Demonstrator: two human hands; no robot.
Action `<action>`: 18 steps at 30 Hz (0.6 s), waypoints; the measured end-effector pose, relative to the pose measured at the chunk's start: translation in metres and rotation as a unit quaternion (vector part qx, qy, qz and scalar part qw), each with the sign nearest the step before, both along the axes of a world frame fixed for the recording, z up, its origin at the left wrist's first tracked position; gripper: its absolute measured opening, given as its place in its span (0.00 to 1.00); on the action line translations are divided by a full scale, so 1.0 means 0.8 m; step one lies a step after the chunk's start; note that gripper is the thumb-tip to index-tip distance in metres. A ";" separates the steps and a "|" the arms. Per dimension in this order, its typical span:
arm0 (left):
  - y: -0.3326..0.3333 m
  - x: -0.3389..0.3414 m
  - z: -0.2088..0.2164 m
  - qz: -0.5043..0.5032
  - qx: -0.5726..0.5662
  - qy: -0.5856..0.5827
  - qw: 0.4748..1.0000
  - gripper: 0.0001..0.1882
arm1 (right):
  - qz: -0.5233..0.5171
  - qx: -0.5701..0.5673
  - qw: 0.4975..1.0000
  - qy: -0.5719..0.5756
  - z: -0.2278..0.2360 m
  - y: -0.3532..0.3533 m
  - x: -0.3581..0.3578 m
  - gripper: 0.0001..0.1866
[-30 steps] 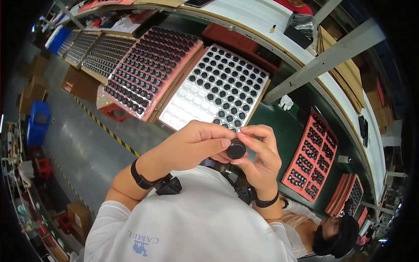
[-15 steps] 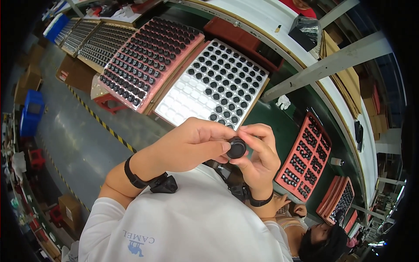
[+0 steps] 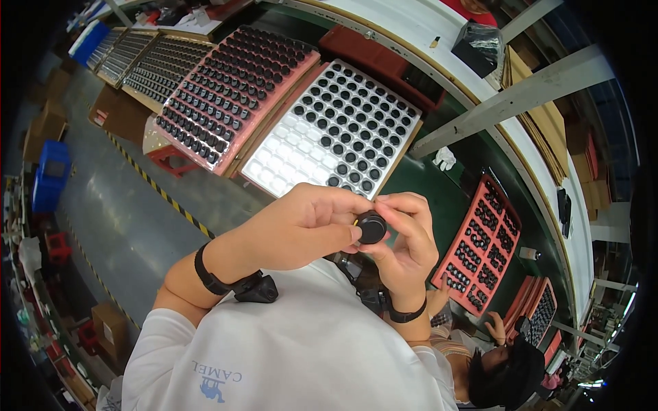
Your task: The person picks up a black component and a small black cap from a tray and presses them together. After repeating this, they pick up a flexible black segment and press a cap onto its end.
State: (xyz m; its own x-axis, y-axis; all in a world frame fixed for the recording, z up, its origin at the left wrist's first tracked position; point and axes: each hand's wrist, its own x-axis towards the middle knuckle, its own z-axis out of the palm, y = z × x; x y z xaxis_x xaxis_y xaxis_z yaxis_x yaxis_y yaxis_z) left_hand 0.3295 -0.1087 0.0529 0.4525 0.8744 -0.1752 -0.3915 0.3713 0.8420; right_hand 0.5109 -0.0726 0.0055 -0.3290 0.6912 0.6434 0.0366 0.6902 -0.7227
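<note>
In front of my chest, both hands pinch one small round black cap-like part (image 3: 372, 230), its flat face turned up. My left hand (image 3: 305, 225) grips its left side between thumb and fingers. From the other side, my right hand (image 3: 409, 241) has its thumb and fingertips at the rim. A bit of yellow shows at the part's left edge by my left thumb. Just beyond my hands lies a white moulded tray (image 3: 279, 159), its right and far pockets filled with similar black round pieces and its near-left pockets bare.
Left of the white tray, a pink tray (image 3: 229, 159) carries rows of black parts. Another pink tray (image 3: 488, 240) with grouped black pieces is at right, where a co-worker's hand (image 3: 441, 296) reaches. A white metal post (image 3: 514, 101) slants across the bench; white gloves (image 3: 445, 159) lie near its foot.
The black part has tilted slightly in my fingers, its face now showing a little wider. At right, the co-worker's hands have spread apart, one reaching to the pink tray's near edge.
</note>
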 end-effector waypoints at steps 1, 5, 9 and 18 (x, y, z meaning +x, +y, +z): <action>-0.001 0.003 -0.001 0.001 0.001 0.001 1.000 0.15 | 0.001 0.001 1.000 0.001 0.000 -0.001 0.000 0.22; -0.002 0.016 -0.007 0.036 0.071 0.007 0.997 0.15 | -0.035 0.026 0.999 -0.011 0.001 -0.005 0.000 0.22; 0.000 0.019 -0.008 0.014 0.037 0.056 0.998 0.16 | -0.065 0.072 0.994 -0.053 -0.004 -0.005 0.006 0.22; -0.001 0.021 0.000 0.024 -0.016 0.025 0.999 0.17 | -0.008 0.008 1.000 -0.010 -0.015 0.002 0.011 0.23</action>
